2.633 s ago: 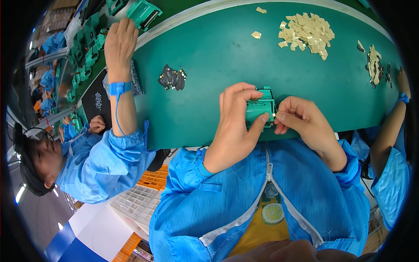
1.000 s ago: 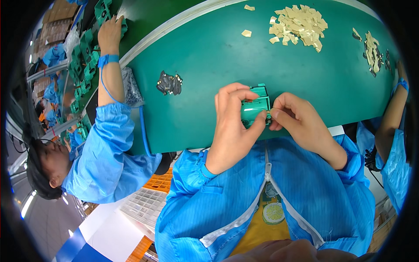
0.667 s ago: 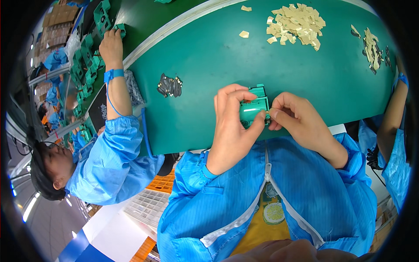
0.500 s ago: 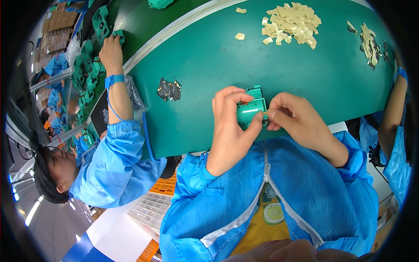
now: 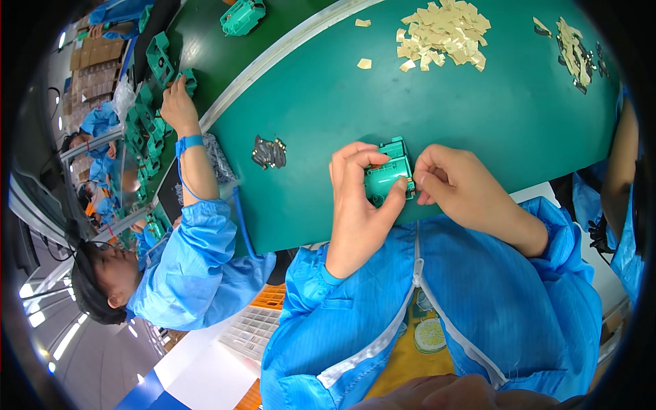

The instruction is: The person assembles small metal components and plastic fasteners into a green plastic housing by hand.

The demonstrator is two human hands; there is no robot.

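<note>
My left hand grips a green plastic housing, fingers over its far left side and thumb on its near right edge. A small dark and gold part shows at the housing's right edge, just beside my thumb. Right there, my right hand is closed in a pinch, thumb against curled fingers. Whatever lies in that pinch is hidden or too small to name. The housing is held over the near edge of the green table.
Cream paper pieces are heaped at the far side. Small black parts lie to the left, with a mixed pile at far right. A co-worker's hand touches green housings beyond the pale rail. Another person's arm is at right.
My right fingertips have drawn slightly away from the housing's edge. The whole view has shifted a little, and more of a green housing on the far left surface shows.
</note>
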